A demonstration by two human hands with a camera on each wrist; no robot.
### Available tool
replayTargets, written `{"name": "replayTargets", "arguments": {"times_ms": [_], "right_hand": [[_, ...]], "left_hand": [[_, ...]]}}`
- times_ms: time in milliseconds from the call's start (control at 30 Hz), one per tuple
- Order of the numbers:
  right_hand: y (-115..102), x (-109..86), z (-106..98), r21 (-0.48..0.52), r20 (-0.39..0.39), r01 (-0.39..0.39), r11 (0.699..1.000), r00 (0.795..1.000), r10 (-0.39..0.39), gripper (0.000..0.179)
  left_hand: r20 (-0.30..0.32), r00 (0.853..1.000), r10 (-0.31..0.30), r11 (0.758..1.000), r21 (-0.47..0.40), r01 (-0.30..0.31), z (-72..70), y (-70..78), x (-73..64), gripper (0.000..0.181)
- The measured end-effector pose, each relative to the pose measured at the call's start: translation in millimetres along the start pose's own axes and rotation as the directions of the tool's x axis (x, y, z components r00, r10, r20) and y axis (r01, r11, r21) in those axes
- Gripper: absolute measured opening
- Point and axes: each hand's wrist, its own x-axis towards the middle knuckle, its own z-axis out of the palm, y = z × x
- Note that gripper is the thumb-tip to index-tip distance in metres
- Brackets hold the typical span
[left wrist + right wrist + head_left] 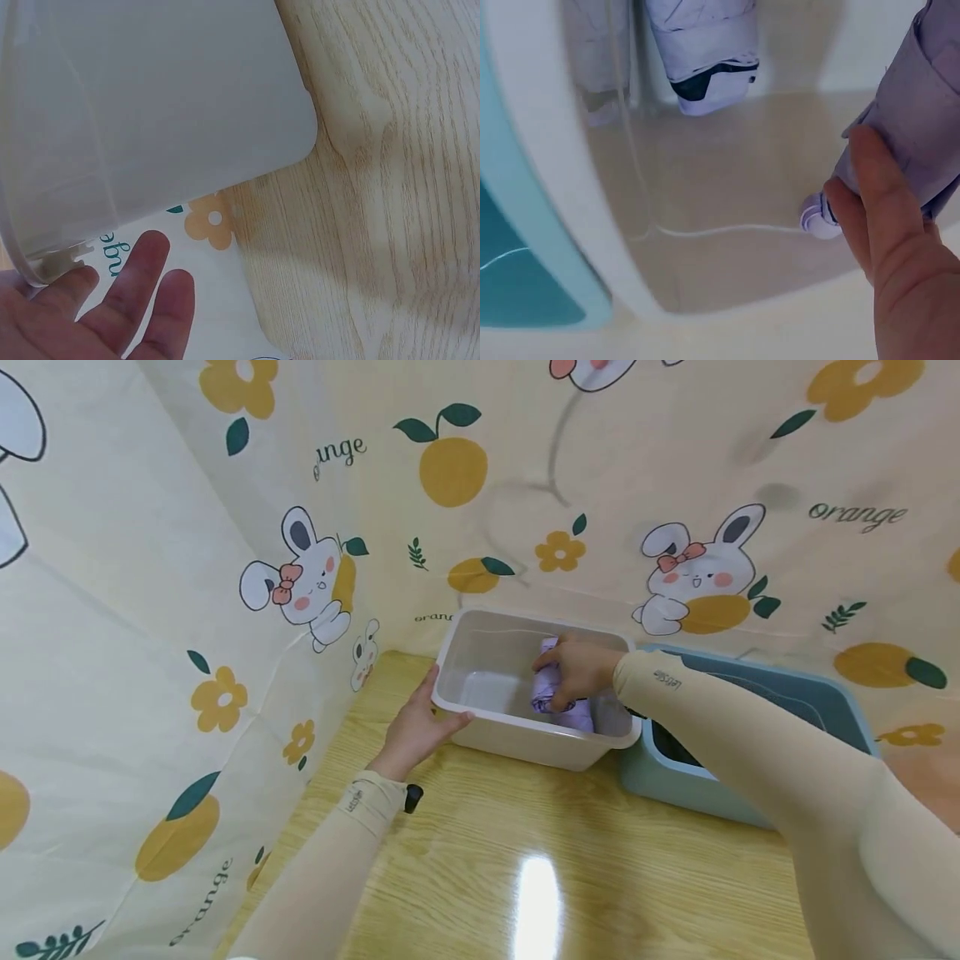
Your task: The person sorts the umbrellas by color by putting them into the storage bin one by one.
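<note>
In the head view my left hand [415, 727] rests at the left front corner of a white plastic bin [517, 741], thumb along its front rim. The left wrist view has those fingers extended beside the bin's outer wall [172, 97]. Inside the bin, my right hand [587, 667] grips a rolled lilac folding umbrella [547, 687]. Its round handle end [821, 217] and a white cord show in the right wrist view. A second lilac umbrella [701, 52], with a dark band near its end, lies by the bin's wall.
A blue-green bin [693, 797] stands just right of the white one, partly under my right forearm, with something dark inside. Both sit on a wood-grain table [450, 868]. Behind and at left rises a printed sheet [300, 468] with rabbits and oranges.
</note>
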Motion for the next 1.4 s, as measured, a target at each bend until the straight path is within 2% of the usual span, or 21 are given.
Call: {"name": "replayTargets", "arguments": {"times_ms": [300, 467, 633, 733, 867, 1067, 1267, 1400], "right_hand": [[13.3, 22.2, 19.8, -0.06, 0.051, 0.032, 0.998, 0.998, -0.029, 0.075], [16.5, 34.6, 28.2, -0.117, 0.079, 0.088, 0.989, 0.994, -0.079, 0.074], [15.8, 45.8, 34.9, -0.117, 0.13, 0.086, 0.989, 0.989, -0.07, 0.074], [15.5, 50.9, 39.9, -0.13, 0.147, 0.117, 0.985, 0.984, -0.098, 0.069], [19.7, 55.7, 50.0, -0.159, 0.185, 0.152, 0.976, 0.975, -0.121, 0.058], [28.3, 57.2, 62.9, -0.132, 0.23, 0.129, 0.983, 0.969, -0.096, 0.051], [32.8, 59.6, 68.0, -0.147, 0.244, 0.145, 0.978, 0.964, -0.107, 0.05], [30.4, 61.0, 59.0, -0.157, 0.281, 0.135, 0.978, 0.956, -0.086, 0.058]], "left_hand": [[-0.007, 0.999, 0.032, 0.999, 0.019, -0.032, 0.6, 1.7, 3.2, 0.104], [-0.013, 1.0, 0.018, 0.999, 0.029, -0.018, -2.0, 2.3, 4.6, 0.104], [-0.016, 1.0, -0.001, 1.0, 0.03, 0.001, -4.8, 2.4, 3.5, 0.105], [-0.017, 1.0, -0.005, 1.0, 0.029, 0.005, -5.3, 2.5, 2.6, 0.104], [-0.012, 1.0, -0.005, 1.0, 0.022, 0.005, -4.5, 2.9, 2.2, 0.103], [-0.009, 1.0, 0.003, 1.0, 0.008, -0.003, -1.0, 2.8, 2.5, 0.104], [-0.008, 1.0, 0.002, 1.0, 0.015, -0.002, 0.6, 1.2, 3.0, 0.104], [-0.009, 1.0, -0.007, 1.0, 0.023, 0.008, -0.6, -1.7, 3.1, 0.105]]}}
